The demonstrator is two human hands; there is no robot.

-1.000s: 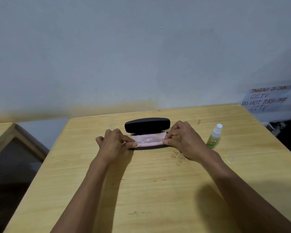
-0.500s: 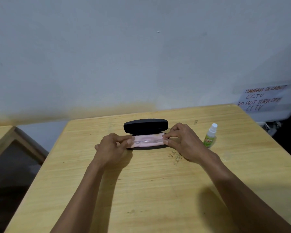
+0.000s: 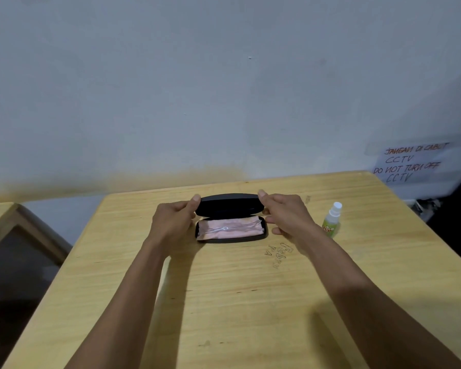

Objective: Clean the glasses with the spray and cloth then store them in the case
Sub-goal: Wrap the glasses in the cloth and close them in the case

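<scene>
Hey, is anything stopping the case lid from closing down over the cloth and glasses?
Nothing visible does. The lid stands open, with the left hand and right hand at its two ends. The pink cloth lies inside the tray; the glasses on it are too faint to judge. The spray bottle stands apart, to the right.

Both hands at the two ends of the case lid

The left hand (image 3: 175, 222) and right hand (image 3: 286, 215) reach forward on bare, outstretched forearms that converge from the bottom corners. Each thumb rests on top of the case lid (image 3: 230, 204) at its end, fingers curled beneath and beside, the two hands mirroring each other, wrists level and slightly bent inward.
</scene>
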